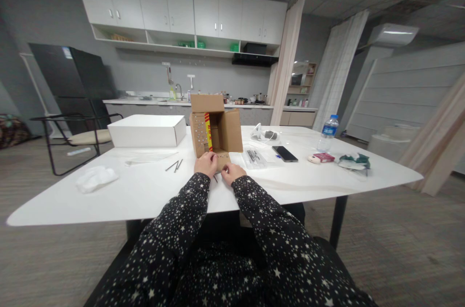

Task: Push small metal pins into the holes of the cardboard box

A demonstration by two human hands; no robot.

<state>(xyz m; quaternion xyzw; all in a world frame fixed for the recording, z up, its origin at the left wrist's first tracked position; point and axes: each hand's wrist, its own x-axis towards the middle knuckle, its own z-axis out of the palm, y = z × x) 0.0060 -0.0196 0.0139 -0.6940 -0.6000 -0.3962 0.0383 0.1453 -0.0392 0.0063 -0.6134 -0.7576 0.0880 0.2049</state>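
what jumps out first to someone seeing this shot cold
An open brown cardboard box lies on its side mid-table, mouth toward the camera. Both star-sleeved arms reach to it: the left hand rests on its lower flap and the right hand sits just beside it. A white box lies to its left, a water bottle far right.

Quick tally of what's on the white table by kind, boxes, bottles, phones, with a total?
Boxes: 2, the brown cardboard box at both hands, and the white box.
Water bottles: 1.
Phones: 1.
White cloths: 1.
Clear bags: 1.
Total: 6. Small items at the right end are too unclear to count.
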